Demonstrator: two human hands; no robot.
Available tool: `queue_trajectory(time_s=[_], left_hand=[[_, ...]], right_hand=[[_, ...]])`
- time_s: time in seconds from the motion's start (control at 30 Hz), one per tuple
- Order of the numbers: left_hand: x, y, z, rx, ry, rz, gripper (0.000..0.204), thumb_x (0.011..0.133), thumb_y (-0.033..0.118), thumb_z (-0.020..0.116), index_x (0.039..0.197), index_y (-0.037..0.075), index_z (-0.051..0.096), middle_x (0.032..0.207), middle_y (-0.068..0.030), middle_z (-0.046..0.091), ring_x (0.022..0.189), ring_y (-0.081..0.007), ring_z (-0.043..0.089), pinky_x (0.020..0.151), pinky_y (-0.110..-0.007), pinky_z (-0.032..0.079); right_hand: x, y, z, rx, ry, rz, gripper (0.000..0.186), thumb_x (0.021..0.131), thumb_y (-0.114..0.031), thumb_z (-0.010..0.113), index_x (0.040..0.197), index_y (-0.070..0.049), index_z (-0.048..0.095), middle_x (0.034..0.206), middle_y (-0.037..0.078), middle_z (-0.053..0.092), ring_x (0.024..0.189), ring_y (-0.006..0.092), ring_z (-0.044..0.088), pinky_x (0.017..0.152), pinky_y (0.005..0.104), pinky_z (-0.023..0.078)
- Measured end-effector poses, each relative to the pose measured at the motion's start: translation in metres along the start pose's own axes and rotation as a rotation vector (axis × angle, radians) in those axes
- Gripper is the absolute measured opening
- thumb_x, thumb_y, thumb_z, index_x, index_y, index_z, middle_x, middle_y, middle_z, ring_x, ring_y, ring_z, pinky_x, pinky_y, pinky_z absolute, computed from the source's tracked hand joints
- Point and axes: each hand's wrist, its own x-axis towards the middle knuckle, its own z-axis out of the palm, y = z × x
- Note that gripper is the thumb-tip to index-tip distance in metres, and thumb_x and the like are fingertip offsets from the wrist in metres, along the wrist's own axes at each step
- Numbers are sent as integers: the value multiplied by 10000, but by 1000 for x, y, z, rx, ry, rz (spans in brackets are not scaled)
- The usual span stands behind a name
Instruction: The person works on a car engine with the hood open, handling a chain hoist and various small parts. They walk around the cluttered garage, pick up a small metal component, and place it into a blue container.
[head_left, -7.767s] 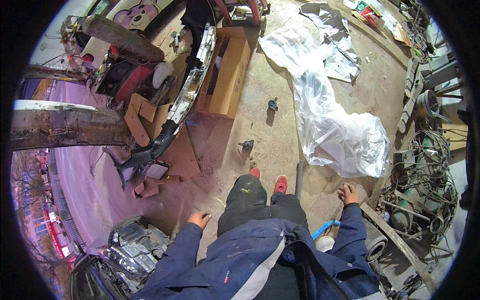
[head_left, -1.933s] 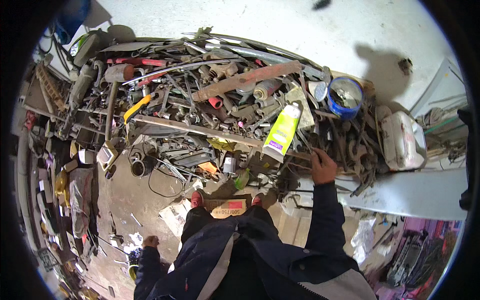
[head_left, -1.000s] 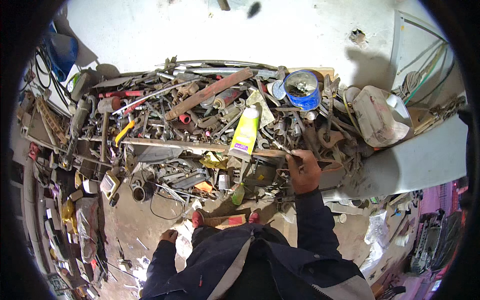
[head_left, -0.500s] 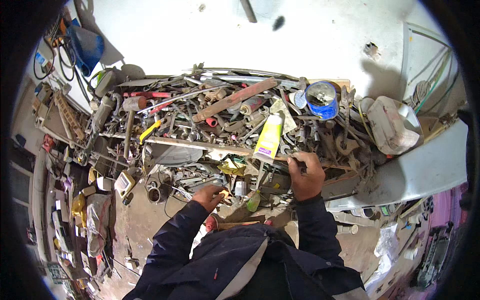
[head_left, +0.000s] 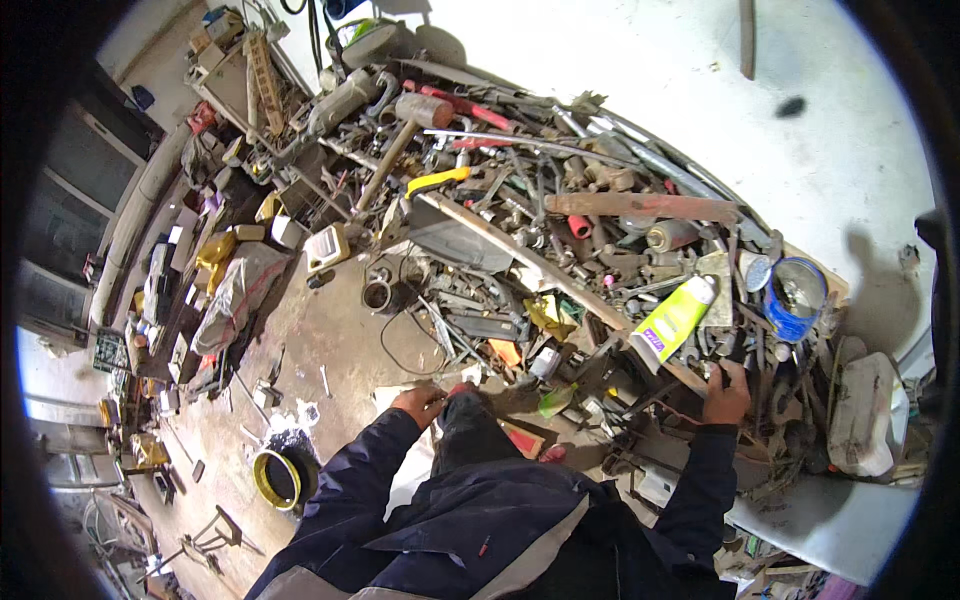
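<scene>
Green-and-white tube (head_left: 672, 320) lay slantwise across the front wooden rim of the tabletop (head_left: 575, 292), its cap pointing back toward the piled tools. Just beside its lower right side was the right hand (head_left: 727, 393), at the front edge, fingers bent; whether they gripped anything, I could not tell. The left hand (head_left: 420, 405) hung low in front of the body, well apart from the tube, close above a trousered knee, its fingers curled together; I could not make out anything between them. Behind the tube, a rusty reddish bar (head_left: 640, 207) rested on the heap; to its right stood a blue tin (head_left: 795, 305). Farther left lay a yellow-handled tool (head_left: 438, 179) and a mallet (head_left: 398, 152). A yellow-rimmed bucket (head_left: 258, 482) stood on the floor (head_left: 335, 325).
</scene>
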Motion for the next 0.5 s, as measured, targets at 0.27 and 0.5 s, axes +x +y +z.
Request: queue_trajectory(time_s=[0.27,0.5], left_hand=[[13,-59,-32,-58,-85,-149,364,1015,334,718,1222,39,766,1135,-176,797,1064,-306,776,944,-406,600],[115,-103,-131,101,-114,65,335,997,330,743,1182,54,787,1109,-163,806,992,-322,787,879,-414,620]], right_hand=[[-6,-45,-8,-91,202,129,203,1039,-176,726,1190,-41,746,1095,136,748,988,292,728,865,447,589],[-5,-231,48,124,99,19,143,983,-57,738,1118,-10,744,999,142,727,863,270,706,801,378,560]])
